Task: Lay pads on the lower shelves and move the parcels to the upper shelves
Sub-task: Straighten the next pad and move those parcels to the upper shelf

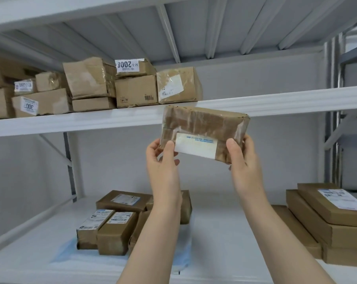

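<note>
We see worn cartons (132, 89) stacked on upper shelf (296, 101), left. Below upper shelf, small parcels (112, 232) sit on what looks like blue-white pad (182, 258). Our left hand (163, 160) pinches taped parcel's (202, 126) lower left corner; parcel tilted, overlapping upper shelf's front edge. Our right hand (243, 160) grips its right end. Flat cartons (317, 218) below upper shelf, right.

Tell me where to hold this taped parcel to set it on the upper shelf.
Hold the taped parcel by its two short ends, from below, as the left hand and right hand do now. It is wide and flat, so that probably steadies it and leaves the far edge free to slide onto the upper shelf.
</note>
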